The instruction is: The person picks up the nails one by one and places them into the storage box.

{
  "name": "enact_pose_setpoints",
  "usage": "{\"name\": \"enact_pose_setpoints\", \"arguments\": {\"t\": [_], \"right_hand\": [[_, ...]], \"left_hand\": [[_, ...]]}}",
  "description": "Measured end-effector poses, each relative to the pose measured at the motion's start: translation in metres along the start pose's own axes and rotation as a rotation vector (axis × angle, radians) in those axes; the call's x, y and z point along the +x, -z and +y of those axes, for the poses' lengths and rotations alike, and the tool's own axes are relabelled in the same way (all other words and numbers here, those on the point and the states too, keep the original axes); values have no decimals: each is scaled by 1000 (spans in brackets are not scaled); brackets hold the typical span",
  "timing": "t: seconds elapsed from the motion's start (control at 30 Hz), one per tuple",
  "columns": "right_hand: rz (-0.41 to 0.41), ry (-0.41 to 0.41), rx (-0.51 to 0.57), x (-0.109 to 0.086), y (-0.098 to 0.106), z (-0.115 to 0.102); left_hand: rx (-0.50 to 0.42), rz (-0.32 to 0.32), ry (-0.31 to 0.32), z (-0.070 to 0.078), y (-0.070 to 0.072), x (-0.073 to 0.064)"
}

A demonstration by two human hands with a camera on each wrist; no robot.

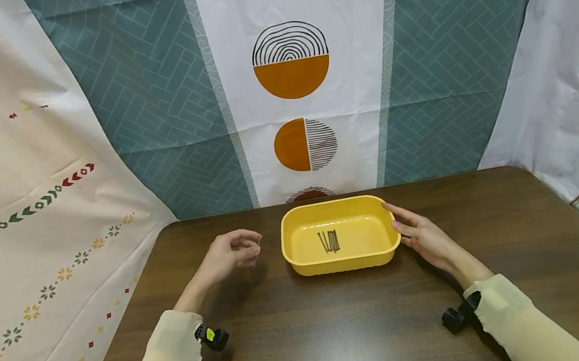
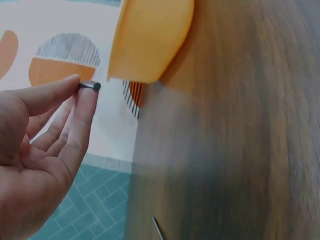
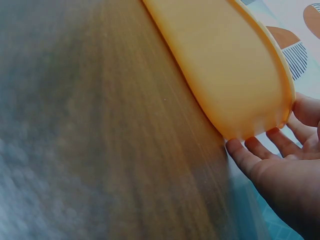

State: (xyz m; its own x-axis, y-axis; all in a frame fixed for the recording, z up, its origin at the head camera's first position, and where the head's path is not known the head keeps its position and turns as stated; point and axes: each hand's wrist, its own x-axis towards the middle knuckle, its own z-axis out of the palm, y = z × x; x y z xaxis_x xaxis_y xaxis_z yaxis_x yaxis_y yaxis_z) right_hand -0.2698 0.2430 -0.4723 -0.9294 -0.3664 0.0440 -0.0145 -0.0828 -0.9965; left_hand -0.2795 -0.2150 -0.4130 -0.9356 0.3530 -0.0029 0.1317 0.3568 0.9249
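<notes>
Between thumb and fingertips my left hand point(image 1: 226, 256) pinches a thin dark nail point(image 1: 258, 253), held over the table left of the yellow tray. Its round head shows close up in the left wrist view, while the hand hides part of the shank. My right hand point(image 1: 430, 241) holds the right end of the yellow plastic tray point(image 1: 305, 272). In the right wrist view its fingertips point(image 3: 234, 145) press on the outer wall, with one digit up at the rim. Several nails point(image 1: 330, 241) lie together on the tray's floor.
Tray and hands are at the far part of a brown wooden table point(image 1: 328, 340). Behind its back edge hangs a patterned cloth point(image 1: 302, 85). A thin pointed metal piece point(image 2: 158, 229) shows low in the left wrist view. Black wrist cameras point(image 1: 215, 338) sit on both sleeves.
</notes>
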Motion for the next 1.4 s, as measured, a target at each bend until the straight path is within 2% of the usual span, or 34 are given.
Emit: {"name": "enact_pose_setpoints", "arguments": {"t": [0.23, 0.43, 0.67, 1.13, 1.27, 1.4], "right_hand": [[0, 4, -10, 0, 0, 1], [0, 5, -13, 0, 1, 1], [3, 0, -15, 1, 1, 0], [4, -5, -8, 1, 0, 0], [4, -3, -10, 0, 0, -1], [2, -2, -9, -1, -1, -2]], "left_hand": [[-54, 15, 32, 10, -4, 4], [-45, 6, -9, 15, -8, 7], [-68, 2, -5, 19, -14, 13], [-33, -1, -37, 28, -27, 24], [-65, -1, -37, 30, -32, 27], [-110, 13, -8, 32, -41, 32]]}}
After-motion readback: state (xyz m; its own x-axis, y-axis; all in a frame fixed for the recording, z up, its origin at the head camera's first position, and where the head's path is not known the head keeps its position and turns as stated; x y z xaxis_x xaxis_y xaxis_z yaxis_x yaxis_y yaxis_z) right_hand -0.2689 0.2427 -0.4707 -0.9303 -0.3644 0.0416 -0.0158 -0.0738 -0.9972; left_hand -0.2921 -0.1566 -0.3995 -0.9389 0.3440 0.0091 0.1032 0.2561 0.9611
